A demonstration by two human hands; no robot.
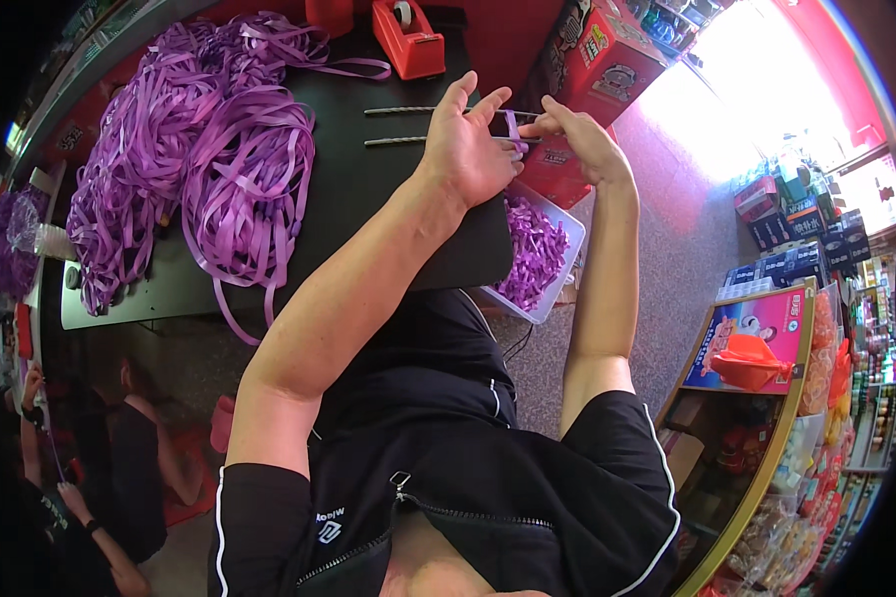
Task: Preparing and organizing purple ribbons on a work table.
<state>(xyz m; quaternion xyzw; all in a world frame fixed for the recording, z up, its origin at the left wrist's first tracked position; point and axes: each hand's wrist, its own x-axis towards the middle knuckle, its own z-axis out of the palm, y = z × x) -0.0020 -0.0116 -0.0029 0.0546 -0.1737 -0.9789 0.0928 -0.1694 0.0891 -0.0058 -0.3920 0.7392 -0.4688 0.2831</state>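
Left hand: the left hand (465, 149) was raised over the far edge of the table, fingers loosely spread, thumb and forefinger closed on a short strip of purple ribbon (512, 127).
Right hand: the right hand (579, 139) met it from the other side, fingertips pinched narrow on the same purple ribbon strip.
Ribbon strip: it stood between the two hands, looped and roughly upright, just above the nearer of two rods.
Rods: two thin grey metal rods (400, 110) lay side by side across the dark table (368, 199); their right ends passed behind the hands.
White tray: a shallow white plastic tray (567, 261) sat just below the hands at the table's right edge, partly overhanging it; it held a heap of short purple ribbon pieces (533, 249), filling it to the rim.
Loose ribbon: a large tangled pile of long purple ribbon loops (194, 159) covered the left part of the table, some strands hanging over the near edge.
Tape dispenser: a red plastic tape dispenser (408, 40) stood at the far side of the table, well apart from the hands.
Shelves: display shelves of packaged goods (796, 398) stood at the right.
Other person: another person's arms (50, 438) showed at the lower left, away from the table.
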